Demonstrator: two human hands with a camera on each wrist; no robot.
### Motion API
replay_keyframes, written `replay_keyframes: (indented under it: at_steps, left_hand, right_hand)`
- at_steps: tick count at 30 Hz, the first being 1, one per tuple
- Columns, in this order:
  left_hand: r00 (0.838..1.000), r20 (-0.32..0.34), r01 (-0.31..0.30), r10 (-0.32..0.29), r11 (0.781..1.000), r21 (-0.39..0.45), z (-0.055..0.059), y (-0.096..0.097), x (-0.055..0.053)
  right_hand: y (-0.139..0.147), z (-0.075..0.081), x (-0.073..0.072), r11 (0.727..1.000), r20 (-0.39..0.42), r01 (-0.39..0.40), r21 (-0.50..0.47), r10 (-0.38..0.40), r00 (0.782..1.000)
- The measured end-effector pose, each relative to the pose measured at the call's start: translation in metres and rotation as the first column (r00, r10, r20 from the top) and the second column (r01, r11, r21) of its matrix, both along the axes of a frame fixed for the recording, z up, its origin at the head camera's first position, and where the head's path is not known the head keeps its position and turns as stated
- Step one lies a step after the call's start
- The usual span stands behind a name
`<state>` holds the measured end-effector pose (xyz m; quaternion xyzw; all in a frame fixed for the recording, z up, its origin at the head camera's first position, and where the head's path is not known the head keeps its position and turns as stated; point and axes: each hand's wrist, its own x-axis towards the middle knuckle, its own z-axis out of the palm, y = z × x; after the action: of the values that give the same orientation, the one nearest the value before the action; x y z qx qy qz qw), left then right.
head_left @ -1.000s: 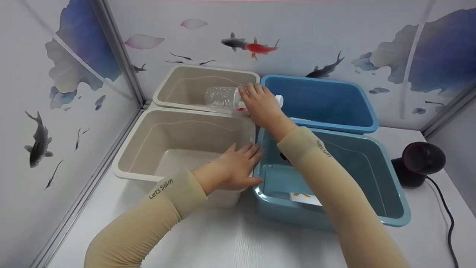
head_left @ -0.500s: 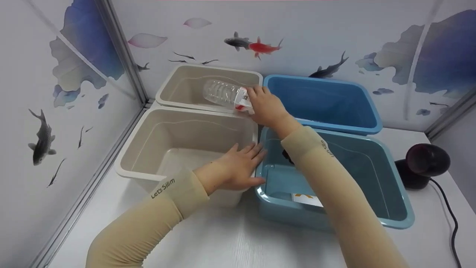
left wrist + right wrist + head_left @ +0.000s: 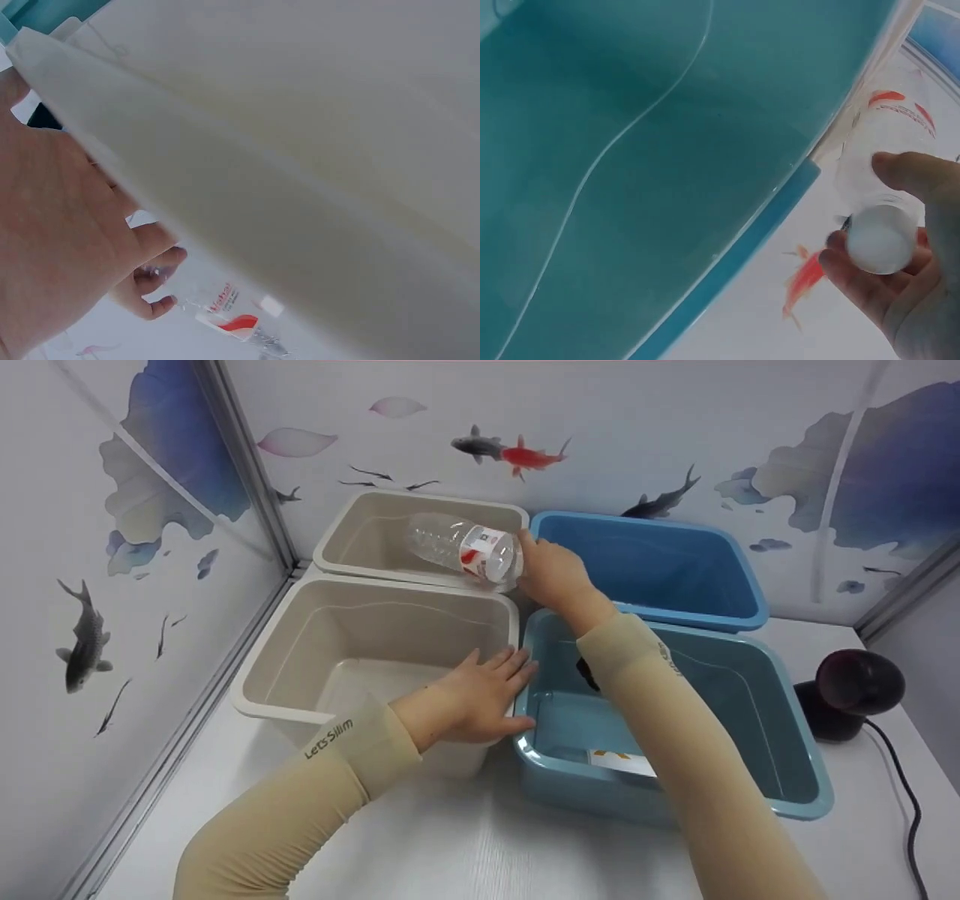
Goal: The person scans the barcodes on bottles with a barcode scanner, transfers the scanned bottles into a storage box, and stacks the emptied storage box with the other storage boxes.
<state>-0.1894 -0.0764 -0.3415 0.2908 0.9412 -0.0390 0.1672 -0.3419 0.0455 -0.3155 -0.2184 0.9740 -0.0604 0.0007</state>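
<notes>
My right hand [image 3: 555,574] grips a clear plastic bottle [image 3: 442,538] near its neck. The bottle lies tilted over the back beige bin [image 3: 435,495], a red-and-white label around it. In the right wrist view the white cap [image 3: 883,238] faces the camera, with the thumb on the bottle's side and fingers beneath. My left hand [image 3: 480,701] rests with spread, straight fingers at the right rim of the front beige bin [image 3: 405,622], beside the teal bin. In the left wrist view, the bin wall hides part of that hand.
A blue bin [image 3: 652,559] stands at back right, a teal bin [image 3: 720,690] in front of it. The teal bin holds a white-and-orange item [image 3: 622,762] and a partly hidden black item [image 3: 587,673]. A black corded device [image 3: 859,682] stands at right.
The bottle has turned in my right hand's grip, its base end swinging up and its label now facing the camera. My right hand has shifted towards the neck; the left hand stays put.
</notes>
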Motion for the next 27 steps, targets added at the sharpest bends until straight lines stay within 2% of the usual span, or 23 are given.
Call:
replay_keyframes:
  at_steps: [6,15,21,27]
  left_hand:
    - [1.0,0.004,0.008,-0.008,1.0,0.001,0.0015,-0.0012,0.0004]
    - [1.0,0.009,0.002,-0.002,1.0,0.0,-0.0004,-0.0012,-0.0006]
    - [1.0,0.011,-0.001,0.001,1.0,0.007,0.0001,-0.001,-0.0008]
    - [1.0,0.013,-0.004,0.004,1.0,0.009,0.0004,-0.001,0.0001]
  right_hand:
    - [-0.0018,0.0025,0.0005,0.994,-0.069,0.003,-0.108,-0.011,0.998]
    - [-0.0004,0.0021,0.0009,0.956,-0.067,0.041,-0.291,-0.063,0.996]
    - [-0.0004,0.0028,-0.0019,0.938,-0.069,0.074,-0.34,-0.103,0.992]
    - [-0.0021,0.0014,-0.0035,0.934,-0.061,0.071,-0.351,-0.098,0.993]
